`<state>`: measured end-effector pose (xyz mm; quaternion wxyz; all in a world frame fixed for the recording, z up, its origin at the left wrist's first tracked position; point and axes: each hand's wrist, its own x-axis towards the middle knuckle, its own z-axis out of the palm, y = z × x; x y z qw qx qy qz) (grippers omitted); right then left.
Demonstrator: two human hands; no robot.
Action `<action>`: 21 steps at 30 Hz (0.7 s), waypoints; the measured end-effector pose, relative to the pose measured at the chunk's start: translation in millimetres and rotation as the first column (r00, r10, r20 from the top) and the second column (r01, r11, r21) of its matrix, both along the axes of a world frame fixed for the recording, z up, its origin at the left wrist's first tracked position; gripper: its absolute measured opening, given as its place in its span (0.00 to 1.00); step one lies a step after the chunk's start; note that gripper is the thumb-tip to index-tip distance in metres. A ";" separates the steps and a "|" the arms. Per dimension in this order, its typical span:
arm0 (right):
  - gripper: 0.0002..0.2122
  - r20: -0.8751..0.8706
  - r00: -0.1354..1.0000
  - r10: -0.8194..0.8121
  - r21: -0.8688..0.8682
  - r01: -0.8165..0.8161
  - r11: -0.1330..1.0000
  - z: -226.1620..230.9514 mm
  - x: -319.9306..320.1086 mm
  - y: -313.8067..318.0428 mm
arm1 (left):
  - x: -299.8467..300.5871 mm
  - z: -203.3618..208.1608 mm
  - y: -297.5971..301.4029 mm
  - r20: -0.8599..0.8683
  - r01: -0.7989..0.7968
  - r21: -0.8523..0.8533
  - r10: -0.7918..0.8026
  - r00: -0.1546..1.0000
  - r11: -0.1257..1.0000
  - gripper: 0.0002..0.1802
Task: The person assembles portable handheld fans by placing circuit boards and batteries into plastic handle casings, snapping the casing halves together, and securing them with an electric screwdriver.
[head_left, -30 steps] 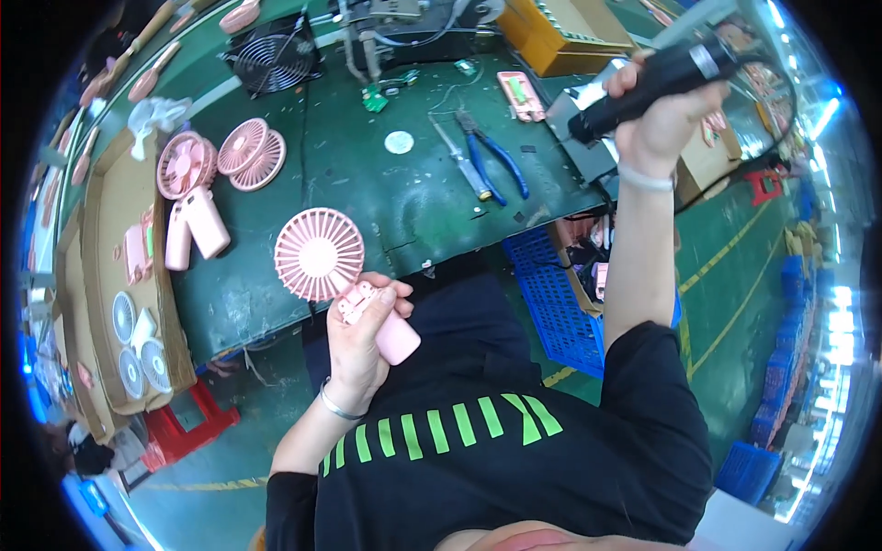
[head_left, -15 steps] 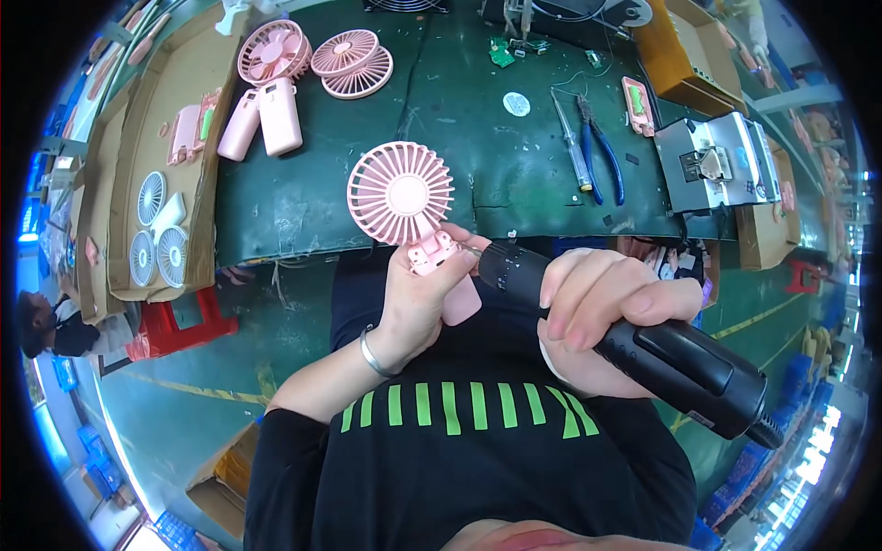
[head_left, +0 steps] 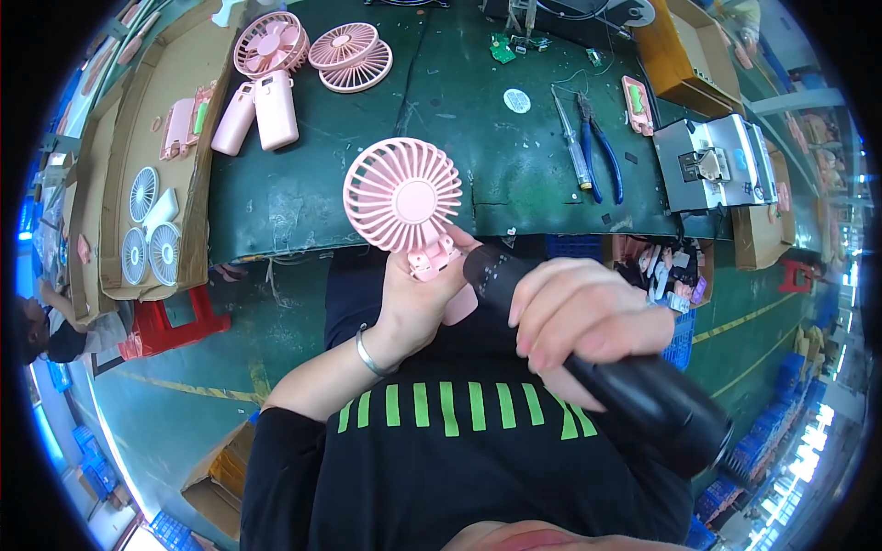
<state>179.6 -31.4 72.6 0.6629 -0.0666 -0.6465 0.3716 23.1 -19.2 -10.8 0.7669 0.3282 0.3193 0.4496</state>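
Note:
In my left hand [head_left: 411, 298] is a pink handheld fan [head_left: 404, 196], gripped below its round slatted cage with the cage pointing away from me. The fan's hinged neck [head_left: 434, 258] shows above my fingers. My right hand [head_left: 588, 321] wraps round a black electric screwdriver [head_left: 643, 395], slanting from lower right up to the fan. The screwdriver's front end [head_left: 496, 274] sits close beside the fan's neck. Its bit is hidden, so I cannot tell whether it touches a screw. Part of the fan's handle [head_left: 460, 305] shows below my left hand.
On the green table [head_left: 303, 202] lie pink fan parts [head_left: 351, 57], blue-handled pliers [head_left: 602, 151], a screwdriver [head_left: 572, 145] and a pink casing [head_left: 637, 105]. A metal fixture [head_left: 712, 165] stands at right. At left a cardboard tray [head_left: 188, 248] holds white fans. A red stool [head_left: 175, 326] is below it.
The electric screwdriver has shifted left and its rear end has swung down toward me. The fan has turned slightly in my left hand, which keeps its grip.

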 end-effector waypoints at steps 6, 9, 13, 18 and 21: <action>0.27 0.030 0.998 0.052 0.184 -0.057 0.981 12.5 -10.9 -10.0 | -3.0 12.9 -2.9 -0.039 0.026 0.065 -0.024 0.999 0.998 0.16; 0.30 -0.106 0.994 -0.026 0.210 0.048 0.977 15.0 -25.8 -19.4 | -5.2 13.7 -5.3 -0.038 0.036 0.095 -0.033 0.999 0.995 0.15; 0.08 0.079 0.995 0.064 0.222 -0.080 0.972 25.5 -11.1 -25.5 | -10.3 27.3 -4.6 -0.159 0.165 0.130 -0.144 0.977 0.978 0.10; 0.32 -0.141 0.989 -0.041 0.281 0.079 0.956 23.0 -27.3 -34.4 | -4.5 27.3 -9.9 -0.066 0.105 0.242 -0.092 0.994 0.965 0.13; 0.17 -0.084 0.996 -0.016 0.310 0.042 0.950 20.0 -21.8 -35.9 | -2.0 26.8 -10.0 -0.067 0.090 0.305 -0.073 0.995 0.948 0.13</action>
